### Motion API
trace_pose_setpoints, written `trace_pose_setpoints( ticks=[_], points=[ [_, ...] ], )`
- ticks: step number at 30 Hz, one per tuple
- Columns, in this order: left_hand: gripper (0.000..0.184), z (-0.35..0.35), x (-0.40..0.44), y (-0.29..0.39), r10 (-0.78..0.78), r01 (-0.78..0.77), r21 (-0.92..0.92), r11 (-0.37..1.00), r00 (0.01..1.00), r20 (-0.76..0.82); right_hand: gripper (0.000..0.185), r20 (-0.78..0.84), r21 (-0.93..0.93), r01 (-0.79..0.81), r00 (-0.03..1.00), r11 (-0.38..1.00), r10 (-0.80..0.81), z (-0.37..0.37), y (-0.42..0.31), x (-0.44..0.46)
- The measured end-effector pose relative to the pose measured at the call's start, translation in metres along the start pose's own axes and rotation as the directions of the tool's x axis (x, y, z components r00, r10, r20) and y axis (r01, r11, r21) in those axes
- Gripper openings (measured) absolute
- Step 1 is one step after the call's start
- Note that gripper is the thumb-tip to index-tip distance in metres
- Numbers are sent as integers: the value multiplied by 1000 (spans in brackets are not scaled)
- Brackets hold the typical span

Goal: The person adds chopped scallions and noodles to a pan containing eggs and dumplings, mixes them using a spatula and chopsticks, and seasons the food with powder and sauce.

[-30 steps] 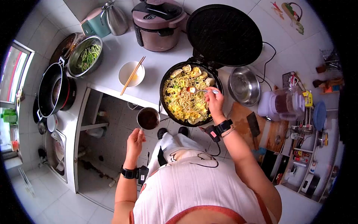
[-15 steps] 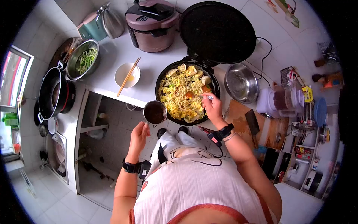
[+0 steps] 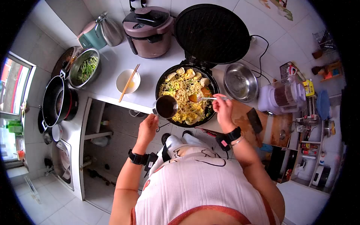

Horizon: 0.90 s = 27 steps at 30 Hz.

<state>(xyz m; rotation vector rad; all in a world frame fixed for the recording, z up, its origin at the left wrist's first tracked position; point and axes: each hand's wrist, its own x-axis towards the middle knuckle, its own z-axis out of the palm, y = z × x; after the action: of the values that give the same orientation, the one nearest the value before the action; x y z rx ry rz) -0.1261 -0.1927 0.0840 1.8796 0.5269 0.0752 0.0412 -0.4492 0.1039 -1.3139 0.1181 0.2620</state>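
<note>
My left hand [image 3: 149,128] is closed on the handle of a small metal cup [image 3: 166,107] of dark liquid, which overlaps the left edge of the round black pan [image 3: 160,80]. Noodles [image 3: 182,93] with yellow egg pieces and dumplings lie in the pan. Over their right part, my right hand [image 3: 223,108] pinches the handle of a spoon [image 3: 194,98]; its bowl is at the noodles beside an orange-brown patch. The pan's black lid [image 3: 212,33] stands raised behind.
A white bowl [image 3: 122,80] with chopsticks [image 3: 129,83] across it is left of the pan. A metal bowl [image 3: 240,82] and a cutting board [image 3: 240,116] with a cleaver [image 3: 255,120] are at the right. A pressure cooker [image 3: 150,45] stands behind.
My left hand has moved the cup right and up, from beside the pan to over its edge. The spoon has moved about over the noodles, and an orange-brown patch now shows there.
</note>
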Motion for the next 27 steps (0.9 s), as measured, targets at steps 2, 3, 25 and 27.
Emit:
trace_pose_setpoints(
  ticks=[2,3,25,27],
  points=[
    [21,5,2,9,33,-34,45,998,999,15,13,94,80,-25,995,996,17,9,-24,-13],
    [21,8,3,15,33,-34,51,998,999,21,13,158,78,-31,987,996,19,16,-33,-20],
    [14,40,14,75,259,-295,300,907,953,154,15,171,3,-36,985,999,35,-7,-7,-25],
    [14,43,17,67,252,-285,268,920,956,151,15,159,14,-15,987,1000,13,-9,-10,-22]
  ],
)
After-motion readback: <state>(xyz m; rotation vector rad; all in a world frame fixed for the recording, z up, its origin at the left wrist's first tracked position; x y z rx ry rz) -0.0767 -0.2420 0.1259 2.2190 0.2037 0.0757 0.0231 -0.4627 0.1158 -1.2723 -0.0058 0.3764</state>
